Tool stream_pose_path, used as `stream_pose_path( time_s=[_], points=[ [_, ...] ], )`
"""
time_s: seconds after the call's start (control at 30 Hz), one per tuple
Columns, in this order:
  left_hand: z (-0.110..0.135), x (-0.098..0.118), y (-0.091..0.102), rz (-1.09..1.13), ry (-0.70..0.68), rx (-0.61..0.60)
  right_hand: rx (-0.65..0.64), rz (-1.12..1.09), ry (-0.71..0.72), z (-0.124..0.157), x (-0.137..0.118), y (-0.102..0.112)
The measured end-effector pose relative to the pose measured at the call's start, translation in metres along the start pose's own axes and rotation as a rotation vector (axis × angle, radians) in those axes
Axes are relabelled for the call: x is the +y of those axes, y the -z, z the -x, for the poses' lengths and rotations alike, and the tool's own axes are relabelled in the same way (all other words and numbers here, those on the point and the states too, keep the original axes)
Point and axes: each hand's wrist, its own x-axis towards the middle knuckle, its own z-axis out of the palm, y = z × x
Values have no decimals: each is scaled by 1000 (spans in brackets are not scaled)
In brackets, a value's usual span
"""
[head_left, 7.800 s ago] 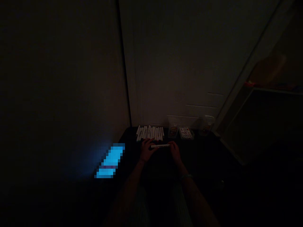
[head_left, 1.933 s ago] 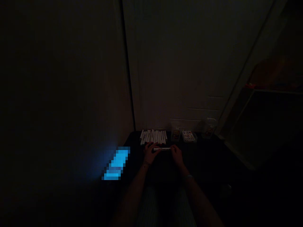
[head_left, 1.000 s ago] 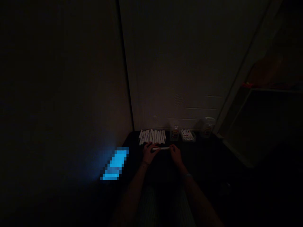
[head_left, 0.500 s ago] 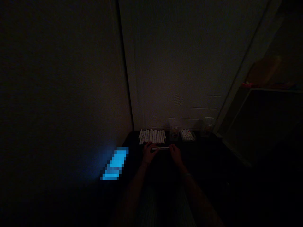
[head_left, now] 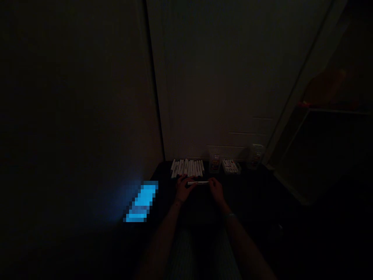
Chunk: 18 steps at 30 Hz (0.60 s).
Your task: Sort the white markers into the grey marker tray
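A white marker (head_left: 201,182) lies level between my two hands, over the dark table (head_left: 201,210). My left hand (head_left: 184,188) is closed on its left part, and my right hand (head_left: 216,188) pinches its right end. Just beyond my left hand lies a row of several white markers (head_left: 187,168), side by side. To the right of the row stands a clear plastic case (head_left: 215,163), and beside that a container packed with white markers (head_left: 230,166). The picture is very dark, so the fingers show only in part.
Another clear case (head_left: 255,156) stands at the table's back right. A glowing blue, pixelated screen (head_left: 142,202) is at the left. Pale panels or walls (head_left: 215,77) rise behind and to the left. A shelf edge (head_left: 338,111) with dim items is at the right.
The picture has grown somewhat darker. Both hands and the marker between them are in nearly the same place.
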Motion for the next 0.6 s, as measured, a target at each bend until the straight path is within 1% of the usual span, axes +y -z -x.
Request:
stream_pose_path(
  time_s=[0.13,0.4,0.6],
  points=[
    [0,1,0,9,-24,-4,5,-3,2,0,0,0],
    [1,0,-1,20,-14,17,-3,6,14,0,-1,1],
    [0,1,-1,34,-26,-9,7,-1,-7,1,0,0]
  ],
)
